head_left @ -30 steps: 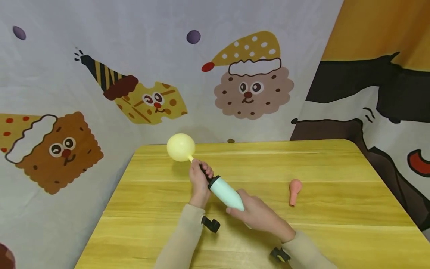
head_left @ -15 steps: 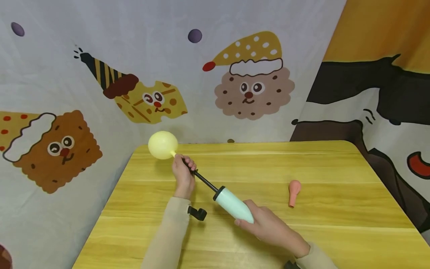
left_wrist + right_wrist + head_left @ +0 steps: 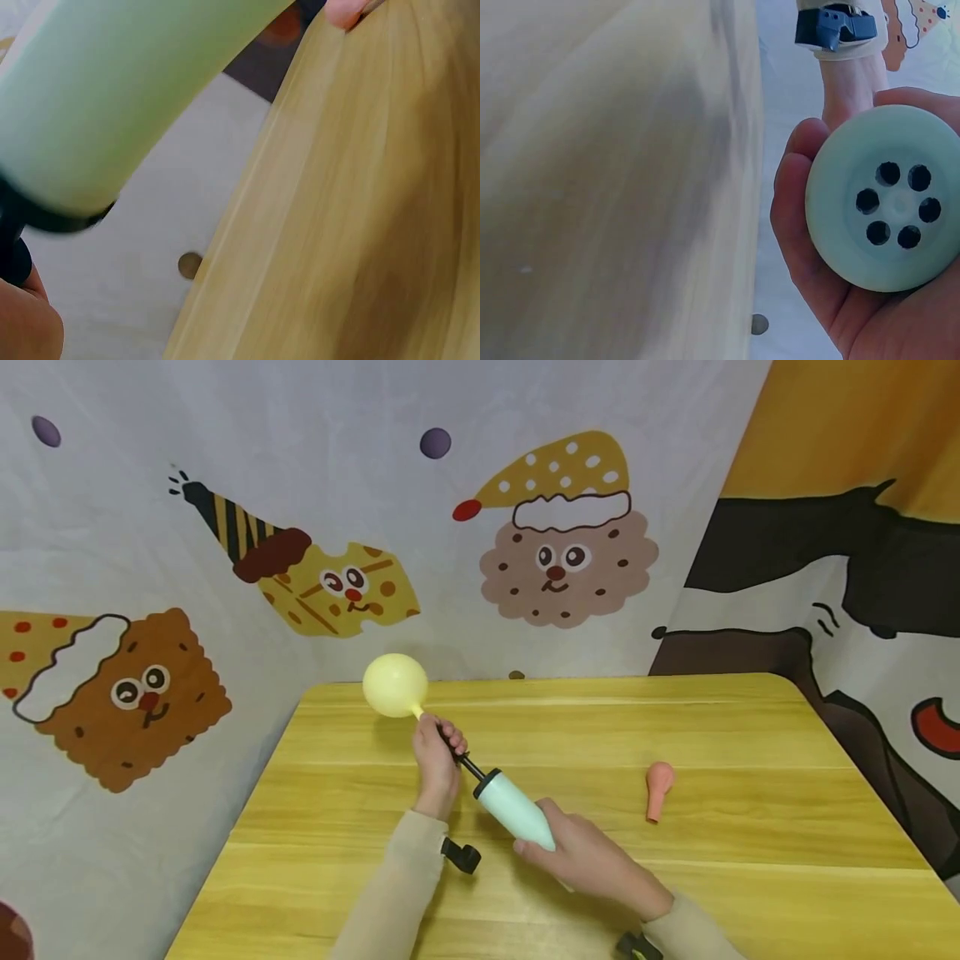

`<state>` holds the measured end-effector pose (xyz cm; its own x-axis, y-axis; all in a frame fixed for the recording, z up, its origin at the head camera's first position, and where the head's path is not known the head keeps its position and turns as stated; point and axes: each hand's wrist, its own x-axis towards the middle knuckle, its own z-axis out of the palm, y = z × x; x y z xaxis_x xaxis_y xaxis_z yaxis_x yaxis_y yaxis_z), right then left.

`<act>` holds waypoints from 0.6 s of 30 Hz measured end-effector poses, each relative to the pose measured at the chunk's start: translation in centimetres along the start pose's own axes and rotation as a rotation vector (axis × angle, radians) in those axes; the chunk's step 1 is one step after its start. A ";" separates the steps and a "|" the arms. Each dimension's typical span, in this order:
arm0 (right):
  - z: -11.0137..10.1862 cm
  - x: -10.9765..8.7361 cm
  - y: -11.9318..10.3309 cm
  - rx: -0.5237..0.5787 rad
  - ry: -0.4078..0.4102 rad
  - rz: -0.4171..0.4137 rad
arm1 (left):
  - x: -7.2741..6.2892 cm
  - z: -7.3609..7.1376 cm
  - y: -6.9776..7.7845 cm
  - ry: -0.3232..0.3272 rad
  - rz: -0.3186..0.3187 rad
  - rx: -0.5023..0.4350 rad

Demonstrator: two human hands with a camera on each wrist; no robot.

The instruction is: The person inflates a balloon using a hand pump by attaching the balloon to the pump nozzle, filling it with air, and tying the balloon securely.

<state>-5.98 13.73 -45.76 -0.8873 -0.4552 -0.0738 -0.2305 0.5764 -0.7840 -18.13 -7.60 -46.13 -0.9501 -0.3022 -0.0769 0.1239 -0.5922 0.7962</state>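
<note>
A mint-green balloon pump (image 3: 517, 810) with a black rod and black front end slants between my two hands above the table. My left hand (image 3: 437, 760) grips its black front end, where the neck of a partly filled yellow balloon (image 3: 395, 685) sits on the nozzle, covered by my fingers. Around the rear of the pump's body curls my right hand (image 3: 588, 856). In the right wrist view, the pump's round end cap (image 3: 900, 201) with several holes lies in the palm. A short stretch of rod shows between body and front end.
An uninflated pink balloon (image 3: 659, 789) lies on the wooden table (image 3: 750, 827), to the right of my hands. Behind the table hangs a cloth backdrop (image 3: 450, 543) with cartoon biscuits.
My hands spread apart, drawing the rod out long, then came partly together again, leaving less rod showing. The yellow balloon swung left and back right with my left hand.
</note>
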 end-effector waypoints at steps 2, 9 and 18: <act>0.0 0.4 -0.1 0.011 0.002 0.005 | -0.4 0.4 -0.3 -0.008 -0.006 0.004; -0.1 1.1 -0.4 0.023 0.011 0.009 | -1.6 1.3 -0.8 -0.045 -0.030 0.040; 0.1 1.6 -1.0 0.072 0.050 0.015 | -1.2 1.5 0.0 -0.070 -0.013 0.020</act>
<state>-7.11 12.30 -45.17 -0.9096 -0.4117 -0.0561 -0.1898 0.5319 -0.8253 -17.44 -6.14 -45.14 -0.9694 -0.2412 -0.0461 0.1060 -0.5803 0.8075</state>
